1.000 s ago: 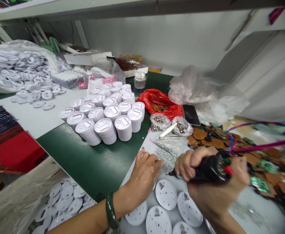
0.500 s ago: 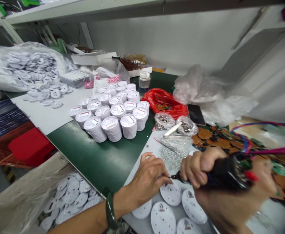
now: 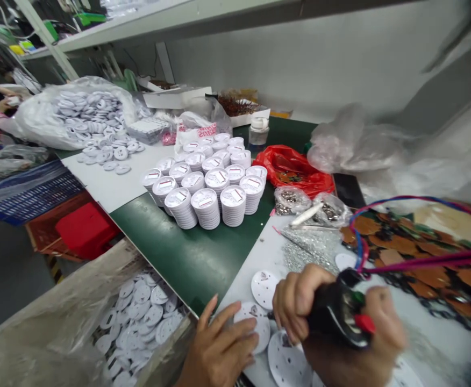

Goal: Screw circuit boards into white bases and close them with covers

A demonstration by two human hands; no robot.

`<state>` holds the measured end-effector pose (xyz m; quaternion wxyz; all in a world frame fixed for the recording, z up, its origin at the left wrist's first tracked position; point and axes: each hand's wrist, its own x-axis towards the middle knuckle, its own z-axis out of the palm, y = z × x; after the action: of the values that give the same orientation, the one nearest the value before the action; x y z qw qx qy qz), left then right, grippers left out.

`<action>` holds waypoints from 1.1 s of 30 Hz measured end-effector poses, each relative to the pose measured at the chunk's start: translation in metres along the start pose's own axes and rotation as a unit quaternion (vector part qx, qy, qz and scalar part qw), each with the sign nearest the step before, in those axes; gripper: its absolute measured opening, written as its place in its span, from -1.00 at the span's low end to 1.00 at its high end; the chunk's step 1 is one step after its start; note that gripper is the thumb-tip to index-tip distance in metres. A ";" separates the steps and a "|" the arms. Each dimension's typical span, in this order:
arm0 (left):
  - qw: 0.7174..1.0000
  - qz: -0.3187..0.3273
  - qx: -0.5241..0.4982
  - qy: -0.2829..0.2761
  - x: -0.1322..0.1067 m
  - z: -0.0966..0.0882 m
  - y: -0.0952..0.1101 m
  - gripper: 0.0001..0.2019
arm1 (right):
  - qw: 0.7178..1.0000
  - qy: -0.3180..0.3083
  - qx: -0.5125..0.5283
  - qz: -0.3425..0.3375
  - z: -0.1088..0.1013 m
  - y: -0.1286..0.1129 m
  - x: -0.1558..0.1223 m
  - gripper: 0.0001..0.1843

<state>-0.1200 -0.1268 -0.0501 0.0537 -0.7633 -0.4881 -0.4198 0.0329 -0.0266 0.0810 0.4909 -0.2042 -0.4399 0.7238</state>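
My right hand (image 3: 300, 306) grips a black electric screwdriver (image 3: 336, 314) with red, blue and purple cables (image 3: 421, 260) running off to the right; its tip points down at the white round plates near the table's front edge. My left hand (image 3: 219, 349) rests beside it, fingers spread, fingertips on a white round plate (image 3: 255, 322). Another white plate (image 3: 263, 280) lies just behind, and one (image 3: 286, 363) lies under the screwdriver. A heap of small silver screws (image 3: 306, 250) sits on the white sheet just beyond my hands.
Stacks of white round discs (image 3: 207, 185) stand mid-table. A big bag of white parts (image 3: 74, 115) lies far left, a red bag (image 3: 295, 169) and clear bags (image 3: 352, 145) behind. Brown circuit boards (image 3: 421, 242) cover the right. A box of white discs (image 3: 138, 317) sits below the table edge.
The view swung left and down. My left hand drew back from the screw heap toward the table's front edge and opened onto a plate; the right hand followed with the screwdriver.
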 end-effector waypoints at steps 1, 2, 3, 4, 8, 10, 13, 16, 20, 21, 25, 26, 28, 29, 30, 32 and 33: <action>1.000 0.003 0.023 0.002 -0.009 0.004 0.000 -0.77 | 1.000 -0.004 0.004 0.002 0.004 0.005 0.001 -0.35; 0.999 0.005 0.038 0.003 -0.016 0.007 0.000 -0.76 | 1.000 -0.004 0.011 0.001 0.008 0.010 0.003 -0.37; 0.999 0.006 0.048 0.004 -0.020 0.010 0.000 -0.74 | 1.000 -0.002 0.018 -0.001 0.011 0.015 0.004 -0.37; 0.999 0.006 0.052 0.005 -0.022 0.012 0.000 -0.71 | 1.000 -0.001 0.024 0.000 0.014 0.021 0.005 -0.37; 0.999 0.013 0.052 0.004 -0.020 0.013 -0.003 -0.67 | 0.999 -0.011 0.028 0.012 0.017 0.041 0.009 -0.37; 0.998 0.017 0.053 0.002 -0.019 0.013 -0.004 -0.67 | 1.000 -0.018 0.018 0.012 0.015 0.048 0.009 -0.39; 0.999 0.013 0.049 0.011 -0.020 0.015 -0.004 -0.67 | 1.000 -0.022 -0.007 0.019 0.009 0.056 0.006 -0.38; 0.999 -0.002 0.038 -0.006 -0.020 0.014 -0.003 -0.68 | 0.997 -0.024 -0.059 0.037 0.005 0.062 0.002 -0.33; 0.998 -0.004 0.019 -0.058 -0.018 0.003 -0.006 -0.69 | 0.991 -0.063 -0.112 0.041 0.009 0.067 0.000 -0.32; 0.998 0.002 0.018 -0.066 -0.018 0.000 -0.008 -0.70 | 0.990 -0.071 -0.116 0.039 0.011 0.067 0.000 -0.33; 0.996 0.031 0.018 -0.081 -0.017 -0.001 -0.011 -0.71 | 0.991 -0.067 -0.115 0.027 0.017 0.053 -0.002 -0.32; 0.998 0.031 0.017 -0.057 -0.018 0.002 -0.011 -0.70 | 0.993 -0.056 -0.107 0.016 0.016 0.045 -0.002 -0.31; 1.000 0.025 0.018 0.002 -0.018 0.009 -0.010 -0.69 | 0.996 -0.032 -0.088 -0.013 0.012 0.028 0.000 -0.30; 0.999 0.020 0.020 0.030 -0.018 0.012 -0.010 -0.69 | 0.996 -0.017 -0.081 -0.027 0.007 0.018 0.003 -0.29; 0.999 0.016 0.022 0.046 -0.017 0.014 -0.010 -0.69 | 0.996 -0.001 -0.078 -0.041 0.000 0.010 0.007 -0.28; 0.999 0.030 0.026 0.024 -0.014 0.012 -0.010 -0.75 | 0.994 0.039 -0.078 -0.067 -0.015 -0.001 0.016 -0.31; 0.999 0.042 0.027 -0.001 -0.012 0.009 -0.010 -0.77 | 0.992 0.061 -0.074 -0.077 -0.023 -0.003 0.021 -0.33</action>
<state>-0.1249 -0.1253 -0.0678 0.0916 -0.7819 -0.4664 -0.4034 0.0421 0.0022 0.0746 0.5543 -0.2499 -0.4760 0.6354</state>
